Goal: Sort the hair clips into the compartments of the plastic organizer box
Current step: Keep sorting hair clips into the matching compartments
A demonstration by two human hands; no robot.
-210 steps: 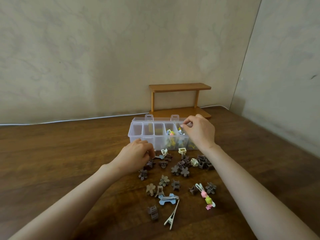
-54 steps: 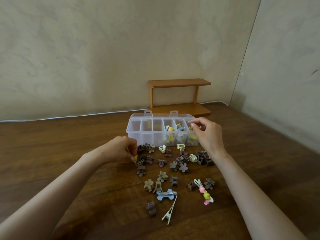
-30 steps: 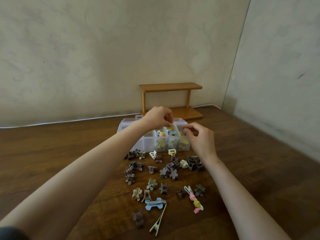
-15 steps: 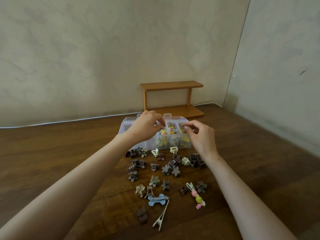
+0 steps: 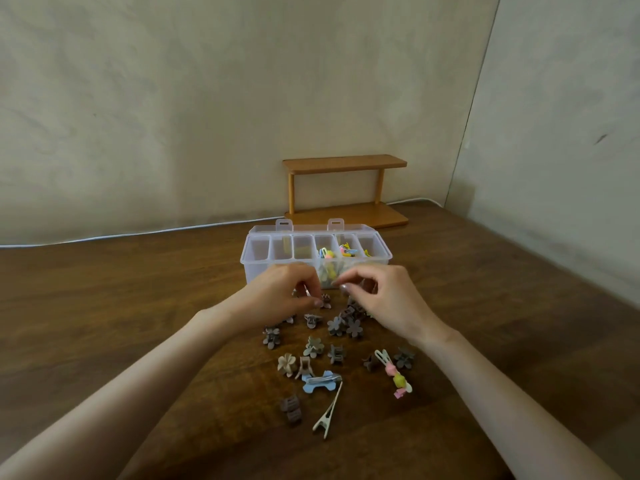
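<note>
Clear plastic, lid open, the organizer box [image 5: 317, 263] stands at 12 o'clock of the scattered hair clips [image 5: 341, 325]. I judge the sort less than half done. The three right-hand compartments hold bright pastel and yellow clips, and the left three look nearly bare. A good many pieces lie loose on the wooden table [image 5: 104, 323]. Most are brown flower claws, with a blue bone clip [image 5: 320, 381] and a cream alligator clip [image 5: 328, 412] at 6 o'clock and a pastel rabbit clip [image 5: 394, 374] at 4.

The left hand [image 5: 280, 297] hovers at the pile's 11 o'clock, fingers curled, thumb and forefinger pinching a thin clip [image 5: 307, 292]. The right hand [image 5: 384, 301] is at 1 o'clock, thumb and forefinger tips drawn together. I cannot tell whether they hold anything.

Both hands sit just before the box's near wall, so any lift must clear that rim. Open table spreads at 9 and 3 o'clock. A wooden shelf [image 5: 344, 164] stands behind the box, apart from it.
</note>
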